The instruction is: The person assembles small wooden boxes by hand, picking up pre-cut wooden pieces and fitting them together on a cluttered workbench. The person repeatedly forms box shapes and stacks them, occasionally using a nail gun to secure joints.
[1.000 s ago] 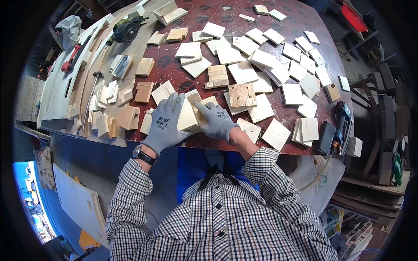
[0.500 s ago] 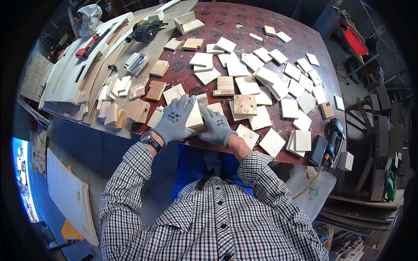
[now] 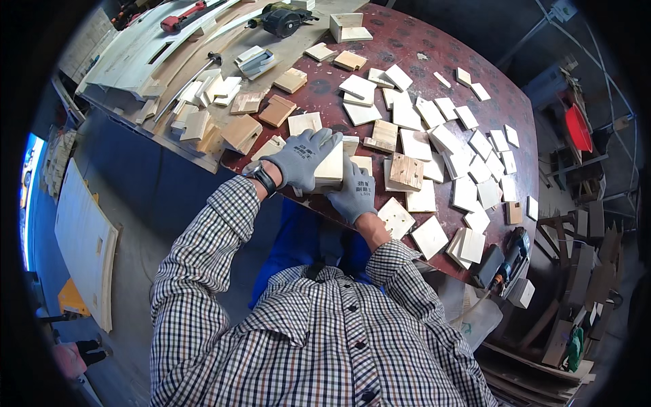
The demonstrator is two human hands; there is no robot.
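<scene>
Both gloved hands were closed around a pale wooden block [image 3: 331, 168] at the near edge of the dark red table [image 3: 434, 51]: the left hand [image 3: 302, 157] lay over its top and left side with the fingers curled down, and the right hand [image 3: 354, 193] pressed against its lower right side. How firmly the fingers clamped it could not be told, since the gloves hid most of the contact. Because the block sat so close to the table's edge, the likeliest trouble was that a slip of either hand would tip it off toward the person's lap or the floor. A sideways shove could also have knocked the darker stacked block [image 3: 405, 172] just to the right, or scattered the thin pale wooden squares [image 3: 453, 146] spread close together across the table. Those squares left little bare surface near the hands. Farther left, more wood offcuts [image 3: 241, 132] lay heaped beside long pale boards [image 3: 135, 47], with a black power tool [image 3: 281, 20] at the far end. A cordless tool [image 3: 505, 261] rested at the right near edge, well apart from the hands.
</scene>
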